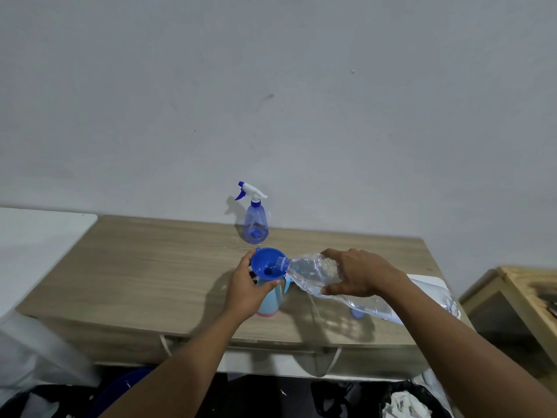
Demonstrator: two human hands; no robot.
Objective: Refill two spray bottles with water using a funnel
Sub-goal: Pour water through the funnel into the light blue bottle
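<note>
Wooden table (150,267): tipped water bottle (313,271) mouth inside blue funnel (266,263).

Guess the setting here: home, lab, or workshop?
Probably a room in a home, not a lab. A plain wood-look table stands against a bare painted wall, household spray bottles such as the blue spray bottle sit on it, and bags and clutter lie on the floor below.
</note>
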